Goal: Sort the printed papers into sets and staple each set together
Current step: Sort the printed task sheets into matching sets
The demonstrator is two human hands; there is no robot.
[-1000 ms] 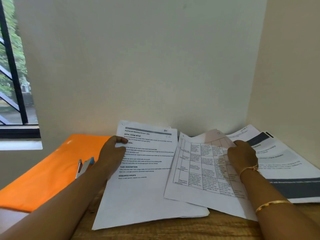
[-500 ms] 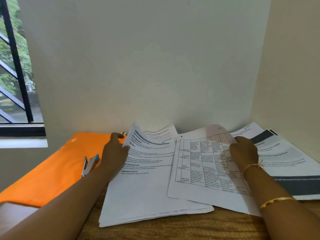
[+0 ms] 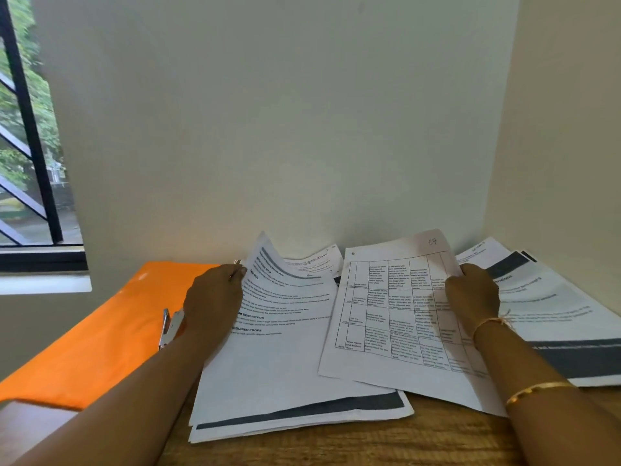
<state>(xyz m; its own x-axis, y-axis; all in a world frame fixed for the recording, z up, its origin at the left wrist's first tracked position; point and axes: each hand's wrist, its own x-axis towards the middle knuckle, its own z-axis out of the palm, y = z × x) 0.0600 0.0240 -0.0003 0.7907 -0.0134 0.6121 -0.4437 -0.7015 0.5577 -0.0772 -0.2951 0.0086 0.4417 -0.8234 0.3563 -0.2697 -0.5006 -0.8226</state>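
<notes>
The left hand (image 3: 215, 297) pinches the far left corner of the top sheet (image 3: 285, 307) of the left pile (image 3: 295, 412), with its fingers curled round the edge. That corner stands curled up off the pile toward 12 o'clock and hides part of another printed sheet (image 3: 319, 264) behind it. The right hand (image 3: 473, 297) grips the grid sheet (image 3: 396, 317) by its right edge, fingers curled over it, and the sheet's far corner is lifted against the wall (image 3: 302, 129).

The grid sheet lies at 3 o'clock of the left pile and overlaps the pile's right edge. A dark-banded page shows under the pile's near edge. The right pile (image 3: 564, 307) lies at 3 o'clock of the grid sheet, pushed into the corner of the walls. The right forearm, which wears a bangle (image 3: 537, 388), crosses the grid sheet's near right corner and covers the seam between that sheet and the right pile.

At 9 o'clock of the left pile an orange folder (image 3: 100, 331) lies flat with a stapler (image 3: 169, 327) on it, just beside the left wrist. The left forearm crosses the folder's near right part and hides the stapler's right side. All the papers lie on a wooden desk (image 3: 336, 447). A barred window (image 3: 30, 146) is at 10 o'clock.
</notes>
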